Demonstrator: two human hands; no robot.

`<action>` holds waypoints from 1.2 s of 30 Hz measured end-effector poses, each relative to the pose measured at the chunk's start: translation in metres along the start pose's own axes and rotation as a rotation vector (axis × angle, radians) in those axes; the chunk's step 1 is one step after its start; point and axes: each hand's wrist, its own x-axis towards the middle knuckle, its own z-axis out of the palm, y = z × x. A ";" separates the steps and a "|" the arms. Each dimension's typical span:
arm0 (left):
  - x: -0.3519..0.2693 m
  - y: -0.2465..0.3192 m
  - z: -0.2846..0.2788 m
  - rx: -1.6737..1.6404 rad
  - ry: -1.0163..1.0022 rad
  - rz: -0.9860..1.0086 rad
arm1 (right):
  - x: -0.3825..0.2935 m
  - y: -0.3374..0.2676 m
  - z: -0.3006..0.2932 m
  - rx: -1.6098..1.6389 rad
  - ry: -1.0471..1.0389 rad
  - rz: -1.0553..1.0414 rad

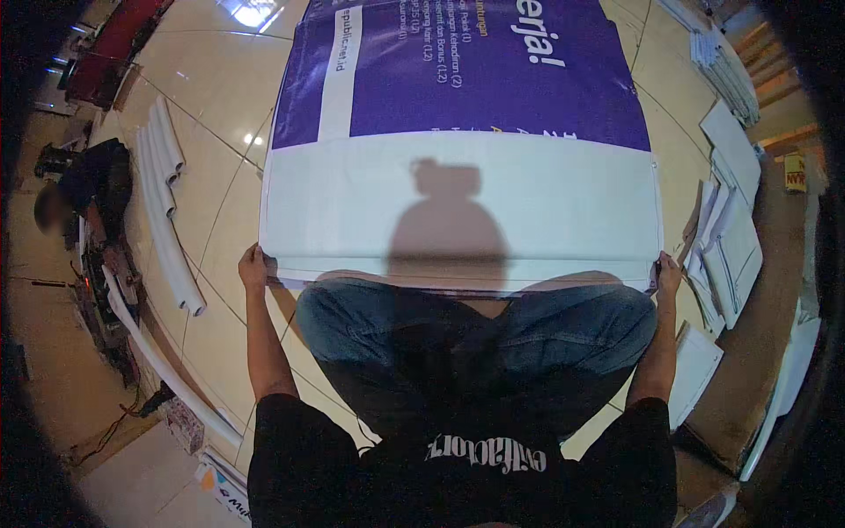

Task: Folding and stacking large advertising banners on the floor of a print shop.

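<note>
A large vinyl banner (462, 218) stretches across the floor before my crossed legs. Its far part shows purple print with white lettering; the near part is turned over with the plain white back up, forming a narrow fold along the near edge. My left hand (254, 265) grips the left end of that folded edge, while my right hand (668, 272) holds the right end. The edge runs fairly straight between them, just over my knees. Small eyelets show along the right side. A head-shaped shadow falls on the white area. My fingertips are partly hidden at the corners.
White rolls (165, 198) lie on the tiled floor (218, 86) to the left. Beyond them a person (105, 191) bends over dark equipment. Stacks of folded white banners (729, 257) lie on the right, beside a brown board-like surface (772, 330). A long white roll (171, 376) curves at lower left.
</note>
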 end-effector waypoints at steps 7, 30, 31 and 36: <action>-0.013 0.024 -0.002 -0.178 -0.162 -0.037 | -0.002 -0.010 0.004 0.042 0.118 -0.021; -0.028 0.156 -0.138 -0.422 0.290 -0.059 | -0.095 -0.214 -0.072 -0.015 0.168 -0.196; -0.020 0.165 -0.130 -0.437 0.277 -0.025 | -0.087 -0.221 -0.065 -0.052 0.160 -0.233; 0.049 0.184 -0.090 -0.568 0.295 0.075 | -0.015 -0.238 -0.024 0.013 0.246 -0.300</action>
